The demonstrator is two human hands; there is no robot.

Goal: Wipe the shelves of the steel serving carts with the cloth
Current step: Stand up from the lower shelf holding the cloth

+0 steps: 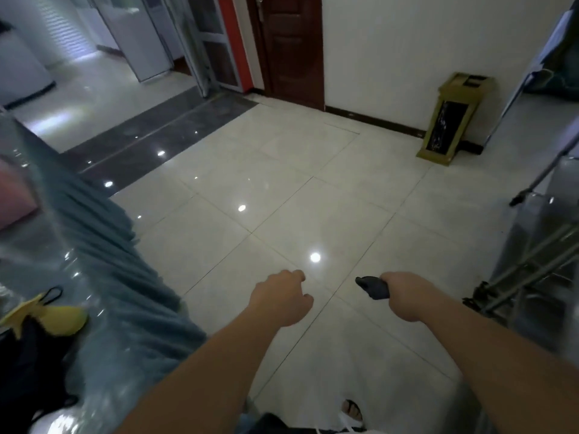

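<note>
A dark cloth (374,287) is gripped in the right hand (407,296), only its end being seen past the fist. The left hand (283,297) is loosely curled and holds nothing. A steel cart (539,245) is cut off at the right edge and blurred.

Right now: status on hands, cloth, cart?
Left hand loosely curled, empty. Right hand grips dark cloth over bare tile floor. Steel cart at right edge, not yet touched. Nothing between.
</note>
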